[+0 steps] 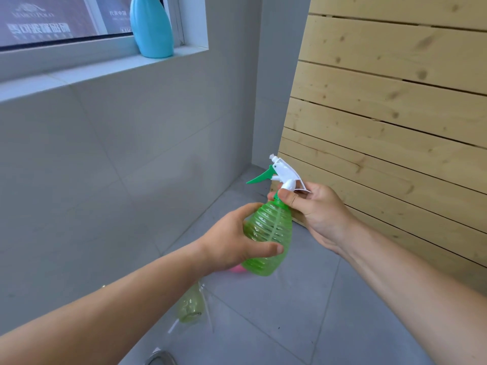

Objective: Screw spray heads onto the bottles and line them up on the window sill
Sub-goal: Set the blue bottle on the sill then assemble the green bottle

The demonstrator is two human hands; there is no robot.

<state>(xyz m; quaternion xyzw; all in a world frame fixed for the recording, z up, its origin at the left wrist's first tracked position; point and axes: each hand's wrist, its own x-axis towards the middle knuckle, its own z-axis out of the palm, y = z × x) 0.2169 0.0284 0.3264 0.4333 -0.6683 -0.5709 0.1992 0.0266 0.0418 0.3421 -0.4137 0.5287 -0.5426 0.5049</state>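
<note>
Head view: left hand wraps curled fingers round the ribbed body of the green bottle, held in mid-air above the tiled floor. Right hand pinches the collar of the spray head at the bottle neck, close to the wooden slat panel. A blue bottle stands at the right end of the window sill, with bare ledge to its left.

Cut off and covered
The blue bottle is cropped at its top; a pink object shows only a sliver behind the left hand and green bottle.
</note>
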